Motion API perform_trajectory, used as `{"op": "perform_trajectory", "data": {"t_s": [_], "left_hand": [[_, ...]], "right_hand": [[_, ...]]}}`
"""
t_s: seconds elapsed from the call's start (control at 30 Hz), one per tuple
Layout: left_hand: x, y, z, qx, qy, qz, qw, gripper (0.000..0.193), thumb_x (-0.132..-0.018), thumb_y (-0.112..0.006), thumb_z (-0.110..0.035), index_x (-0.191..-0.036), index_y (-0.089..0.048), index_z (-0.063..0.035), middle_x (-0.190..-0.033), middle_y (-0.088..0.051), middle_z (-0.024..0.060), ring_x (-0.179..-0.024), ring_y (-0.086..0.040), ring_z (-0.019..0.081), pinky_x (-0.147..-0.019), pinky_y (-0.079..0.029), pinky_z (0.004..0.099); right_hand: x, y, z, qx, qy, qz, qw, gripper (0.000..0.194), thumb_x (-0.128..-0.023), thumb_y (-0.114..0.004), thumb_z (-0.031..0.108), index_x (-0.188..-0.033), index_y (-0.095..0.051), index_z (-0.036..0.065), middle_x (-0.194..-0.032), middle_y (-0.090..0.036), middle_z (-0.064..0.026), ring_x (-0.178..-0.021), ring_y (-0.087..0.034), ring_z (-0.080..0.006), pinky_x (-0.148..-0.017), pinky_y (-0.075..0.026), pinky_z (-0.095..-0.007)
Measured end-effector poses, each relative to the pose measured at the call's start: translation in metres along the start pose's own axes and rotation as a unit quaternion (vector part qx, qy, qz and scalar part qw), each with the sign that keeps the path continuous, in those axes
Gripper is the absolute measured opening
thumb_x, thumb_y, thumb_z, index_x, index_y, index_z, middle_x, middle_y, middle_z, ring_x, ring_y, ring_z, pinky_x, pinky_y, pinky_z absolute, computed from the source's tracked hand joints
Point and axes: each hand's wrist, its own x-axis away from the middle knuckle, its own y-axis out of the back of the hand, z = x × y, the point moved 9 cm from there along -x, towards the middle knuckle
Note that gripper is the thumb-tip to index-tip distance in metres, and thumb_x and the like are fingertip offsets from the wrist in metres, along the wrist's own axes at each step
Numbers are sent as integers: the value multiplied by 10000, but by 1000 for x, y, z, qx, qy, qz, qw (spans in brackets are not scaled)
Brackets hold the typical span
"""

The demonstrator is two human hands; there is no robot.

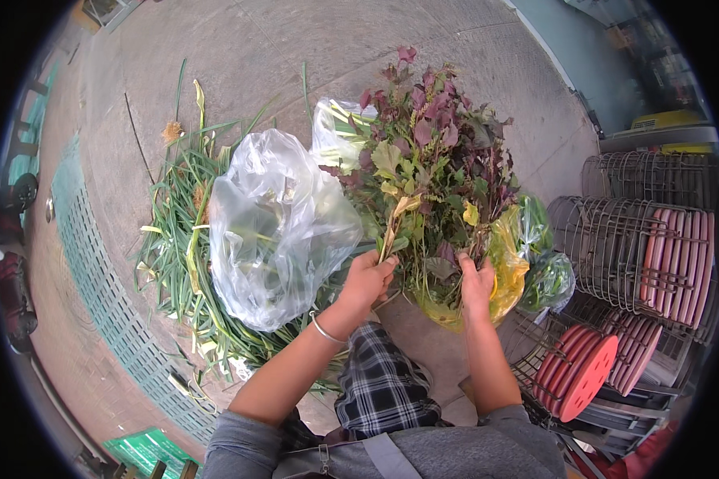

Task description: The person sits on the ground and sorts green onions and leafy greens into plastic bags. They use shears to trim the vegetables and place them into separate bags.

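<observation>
My left hand [368,276] is closed around a few plant stems with a withered, yellow-brown leaf [406,205] at the top. A large bunch of purple and green leafy stalks [437,138], looking like perilla, rises in front of me out of a yellow plastic bag [508,257]. At the right side of that bunch, my right hand [477,281] grips its lower stems near the bag's edge. A clear plastic bag [275,233] with greens inside lies left of my left hand, on a heap of green onion leaves [177,221].
Another clear bag [338,135] with pale stalks lies behind the purple bunch. Tied bags of greens [548,281] sit right of the yellow bag. Metal-framed stools with red round seats [587,371] are stacked at the right. A perforated green strip [114,269] crosses the ground at left.
</observation>
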Motion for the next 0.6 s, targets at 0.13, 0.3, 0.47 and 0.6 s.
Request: {"op": "perform_trajectory", "data": {"t_s": [0.13, 0.3, 0.47, 0.6], "left_hand": [[42, 25, -77, -322, -174, -119, 923, 231, -894, -550, -158, -1036, -524, 23, -553, -501, 75, -454, -482, 161, -437, -354, 343], [141, 4, -143, -451, -312, -192, 814, 357, -881, -567, -108, -1186, -439, 26, -543, -473, 118, -449, -461, 256, -459, -370, 332], [206, 15, -169, -340, -361, -212, 842, 341, -911, -571, -147, -1182, -491, 43, -620, -485, -40, -527, -376, 45, -475, -289, 188], [239, 30, -152, -208, -345, -202, 893, 312, -925, -548, -186, -1148, -514, 29, -580, -452, -32, -467, -381, 43, -436, -285, 184]], "right_hand": [[-28, 18, -25, 137, 105, -49, 984, 403, -881, -542, 267, -1081, -485, -77, -1018, -586, -232, -941, -546, -341, -853, -406, -383], [-38, 10, -56, 309, 59, -44, 948, 493, -917, -472, 354, -1146, -432, -81, -955, -587, -303, -907, -553, -454, -794, -423, -455], [-53, 15, -57, 327, 17, -56, 943, 633, -883, -478, 448, -1191, -419, -102, -994, -586, -319, -952, -559, -449, -833, -429, -450], [-54, 22, -59, 400, -32, 30, 916, 808, -803, -546, 547, -1272, -396, -93, -1105, -548, -333, -1072, -529, -424, -920, -399, -431]]}}
